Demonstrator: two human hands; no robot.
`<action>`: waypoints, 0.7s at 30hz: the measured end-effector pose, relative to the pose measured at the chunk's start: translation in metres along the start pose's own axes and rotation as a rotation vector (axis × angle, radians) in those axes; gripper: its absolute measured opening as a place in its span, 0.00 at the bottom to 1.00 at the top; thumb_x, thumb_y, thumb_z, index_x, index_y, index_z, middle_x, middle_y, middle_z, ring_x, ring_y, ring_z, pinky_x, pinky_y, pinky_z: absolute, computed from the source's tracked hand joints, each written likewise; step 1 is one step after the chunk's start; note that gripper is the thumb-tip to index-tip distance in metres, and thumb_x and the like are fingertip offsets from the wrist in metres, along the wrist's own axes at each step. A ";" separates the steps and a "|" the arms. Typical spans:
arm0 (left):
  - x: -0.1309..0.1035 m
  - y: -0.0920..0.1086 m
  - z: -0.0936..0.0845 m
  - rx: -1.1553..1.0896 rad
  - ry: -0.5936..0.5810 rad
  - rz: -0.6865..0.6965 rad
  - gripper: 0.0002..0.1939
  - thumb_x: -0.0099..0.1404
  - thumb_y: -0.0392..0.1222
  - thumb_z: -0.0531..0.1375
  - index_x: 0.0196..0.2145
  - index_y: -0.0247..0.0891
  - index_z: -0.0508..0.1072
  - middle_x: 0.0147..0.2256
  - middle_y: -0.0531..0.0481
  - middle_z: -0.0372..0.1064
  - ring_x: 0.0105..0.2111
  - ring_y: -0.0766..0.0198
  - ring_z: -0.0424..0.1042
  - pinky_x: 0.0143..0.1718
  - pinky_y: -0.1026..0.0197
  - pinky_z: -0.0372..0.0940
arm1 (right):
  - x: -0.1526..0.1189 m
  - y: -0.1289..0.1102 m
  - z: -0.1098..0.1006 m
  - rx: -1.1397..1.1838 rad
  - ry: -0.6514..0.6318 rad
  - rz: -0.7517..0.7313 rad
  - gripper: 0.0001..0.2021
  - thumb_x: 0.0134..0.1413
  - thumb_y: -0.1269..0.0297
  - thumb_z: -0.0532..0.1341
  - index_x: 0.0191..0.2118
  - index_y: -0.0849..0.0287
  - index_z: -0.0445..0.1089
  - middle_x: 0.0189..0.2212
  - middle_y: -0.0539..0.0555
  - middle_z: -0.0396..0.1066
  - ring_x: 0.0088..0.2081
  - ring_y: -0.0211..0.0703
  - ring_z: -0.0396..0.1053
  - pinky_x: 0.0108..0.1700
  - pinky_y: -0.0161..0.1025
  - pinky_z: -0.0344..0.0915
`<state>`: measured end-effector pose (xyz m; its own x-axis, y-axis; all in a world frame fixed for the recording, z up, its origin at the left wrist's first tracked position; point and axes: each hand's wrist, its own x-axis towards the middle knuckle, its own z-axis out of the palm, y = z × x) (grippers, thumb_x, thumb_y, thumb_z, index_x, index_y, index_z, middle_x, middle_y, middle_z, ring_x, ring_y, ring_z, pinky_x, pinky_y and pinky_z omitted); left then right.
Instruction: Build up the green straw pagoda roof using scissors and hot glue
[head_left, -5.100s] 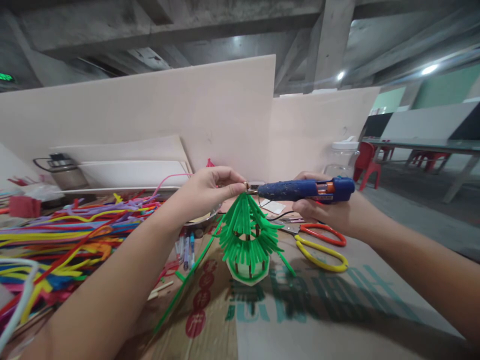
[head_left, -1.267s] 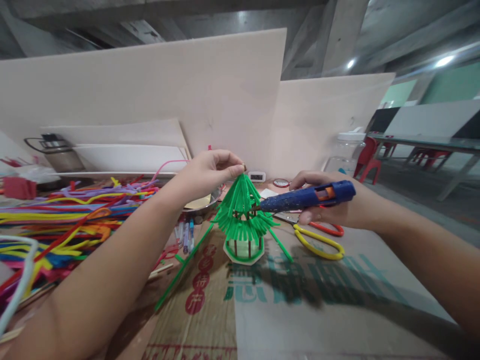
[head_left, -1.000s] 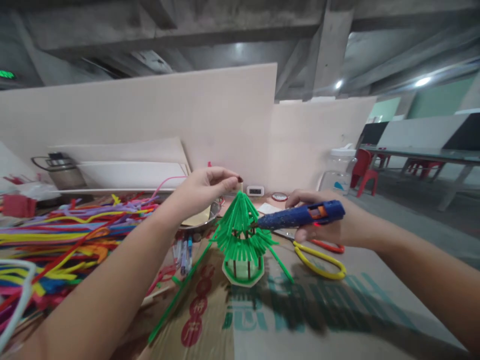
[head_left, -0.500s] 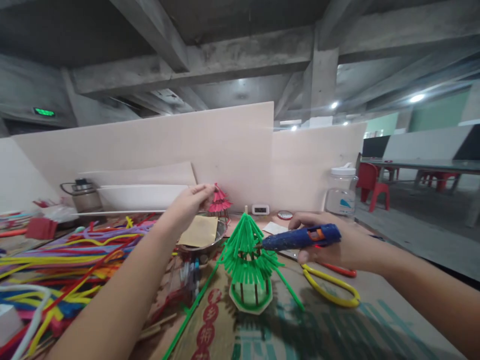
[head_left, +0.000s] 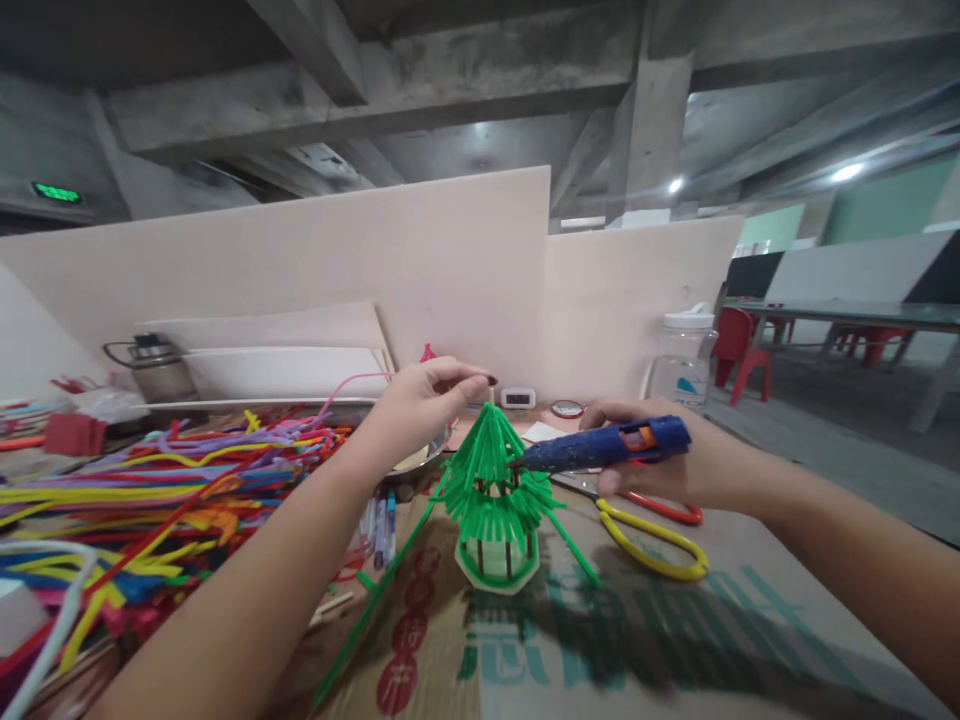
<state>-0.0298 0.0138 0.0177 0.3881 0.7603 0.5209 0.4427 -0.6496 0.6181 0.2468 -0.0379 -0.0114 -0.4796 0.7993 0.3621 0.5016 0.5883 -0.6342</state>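
Note:
A small model pavilion [head_left: 491, 500] with a two-tiered roof of green fuzzy pipe cleaners stands upright on cardboard [head_left: 570, 640]. A pale stick [head_left: 491, 396] pokes out of its peak. My left hand [head_left: 435, 400] is closed in a pinch right by the stick's top, with a small dark bit at the fingertips that I cannot make out. In my right hand [head_left: 637, 430] is a blue glue gun [head_left: 600, 447], its nozzle against or just in front of the upper green roof. Behind my left hand, only the tip of a red model roof [head_left: 427, 352] shows.
Scissors [head_left: 652, 540] with yellow and red handles lie at right. Many coloured pipe cleaners [head_left: 150, 500] cover the left side. Behind are a metal bowl [head_left: 427, 460], a small clock [head_left: 517, 398], a clear bottle [head_left: 681, 365] and a pale partition [head_left: 450, 260].
My left hand has moved right, from the red model to the top of the green pavilion. The glue gun stays at the green roof. The view has tilted slightly downward.

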 end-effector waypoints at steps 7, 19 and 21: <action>0.000 0.007 -0.018 -0.054 0.148 -0.004 0.23 0.63 0.59 0.62 0.45 0.39 0.79 0.38 0.46 0.77 0.38 0.62 0.73 0.41 0.62 0.66 | 0.000 -0.001 -0.003 -0.053 0.003 -0.055 0.19 0.47 0.47 0.69 0.37 0.58 0.71 0.28 0.48 0.70 0.29 0.39 0.65 0.29 0.33 0.59; 0.000 0.010 -0.011 0.044 0.132 -0.054 0.24 0.62 0.61 0.61 0.44 0.40 0.80 0.42 0.47 0.78 0.43 0.58 0.73 0.45 0.61 0.66 | -0.003 -0.007 -0.006 -0.004 0.020 0.002 0.21 0.44 0.47 0.70 0.39 0.57 0.73 0.28 0.48 0.71 0.31 0.41 0.67 0.31 0.35 0.61; 0.001 0.009 -0.005 0.040 0.087 -0.051 0.23 0.62 0.61 0.62 0.44 0.40 0.80 0.44 0.46 0.78 0.43 0.57 0.74 0.44 0.61 0.67 | -0.004 -0.010 -0.006 0.003 0.031 0.026 0.21 0.44 0.47 0.70 0.38 0.58 0.72 0.28 0.49 0.72 0.31 0.41 0.67 0.31 0.35 0.61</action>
<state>-0.0298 0.0083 0.0269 0.2936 0.7891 0.5396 0.4929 -0.6086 0.6218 0.2482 -0.0458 -0.0021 -0.4441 0.8177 0.3662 0.5115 0.5670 -0.6457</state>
